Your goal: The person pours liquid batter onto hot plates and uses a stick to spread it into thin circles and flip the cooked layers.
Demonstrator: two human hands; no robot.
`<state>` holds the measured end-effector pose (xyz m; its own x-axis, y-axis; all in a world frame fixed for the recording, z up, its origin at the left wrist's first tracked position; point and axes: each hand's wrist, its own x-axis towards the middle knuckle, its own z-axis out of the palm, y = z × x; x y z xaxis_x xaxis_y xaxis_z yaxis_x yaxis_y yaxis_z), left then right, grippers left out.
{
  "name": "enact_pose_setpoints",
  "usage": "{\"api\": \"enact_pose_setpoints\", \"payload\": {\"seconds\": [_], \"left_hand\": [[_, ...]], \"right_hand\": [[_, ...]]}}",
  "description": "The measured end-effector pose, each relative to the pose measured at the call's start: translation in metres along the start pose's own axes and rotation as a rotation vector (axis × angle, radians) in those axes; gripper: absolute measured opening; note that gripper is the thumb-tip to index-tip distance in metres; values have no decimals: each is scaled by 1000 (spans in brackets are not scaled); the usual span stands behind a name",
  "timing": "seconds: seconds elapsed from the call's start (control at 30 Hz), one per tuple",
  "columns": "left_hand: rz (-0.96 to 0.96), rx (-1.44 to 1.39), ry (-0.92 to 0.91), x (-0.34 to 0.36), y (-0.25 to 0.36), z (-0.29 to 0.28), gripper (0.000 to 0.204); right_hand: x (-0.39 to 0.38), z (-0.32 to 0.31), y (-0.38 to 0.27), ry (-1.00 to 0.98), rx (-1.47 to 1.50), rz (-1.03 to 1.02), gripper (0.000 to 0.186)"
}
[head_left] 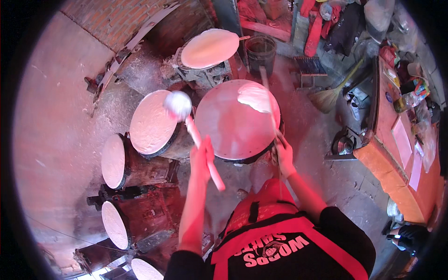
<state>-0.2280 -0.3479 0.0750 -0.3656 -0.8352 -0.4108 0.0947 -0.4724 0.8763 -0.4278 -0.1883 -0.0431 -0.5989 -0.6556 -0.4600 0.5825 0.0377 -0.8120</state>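
Observation:
My left hand (202, 158) grips the pale handle (193, 130) of a round white ladle (176, 102), raised beside a large round griddle (219, 121) and partly over a smaller one behind it. At the griddle's right rim, my right hand (282, 151) is closed on a long thin stick (268, 93) that reaches up across the surface. A white patch of batter (249, 97) lies on the upper right of this griddle. To its left, round griddles (149, 126) on drum-like stoves carry pale sheets, as does another griddle (207, 49) at the back.
Several more such stoves (113, 226) run down the left along a wall (56, 116). Behind stand a dark bucket (260, 53), a low rack (310, 67) and a broom (324, 98). At right are a kettle (345, 145) and a cluttered table with an orange front (380, 175).

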Motion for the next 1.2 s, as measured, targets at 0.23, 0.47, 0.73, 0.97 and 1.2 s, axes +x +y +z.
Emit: {"api": "enact_pose_setpoints", "payload": {"seconds": [0.23, 0.47, 0.73, 0.97, 1.2], "left_hand": [[-169, -167, 159, -101, -68, -63, 22], [-317, -200, 126, -126, -80, -108, 16], [-266, -137, 26, -130, -110, -160, 14], [-288, -216, 181, -134, -101, -140, 17], [-218, -379, 243, -138, -114, -117, 23]], "right_hand": [[9, 84, 32, 93, 40, -49, 43], [35, 88, -4, -122, -132, 92, 41], [11, 34, 35, 111, -149, -84, 38], [41, 101, 12, -95, -345, -35, 39], [28, 38, -52, -375, -447, 60, 39]]}}
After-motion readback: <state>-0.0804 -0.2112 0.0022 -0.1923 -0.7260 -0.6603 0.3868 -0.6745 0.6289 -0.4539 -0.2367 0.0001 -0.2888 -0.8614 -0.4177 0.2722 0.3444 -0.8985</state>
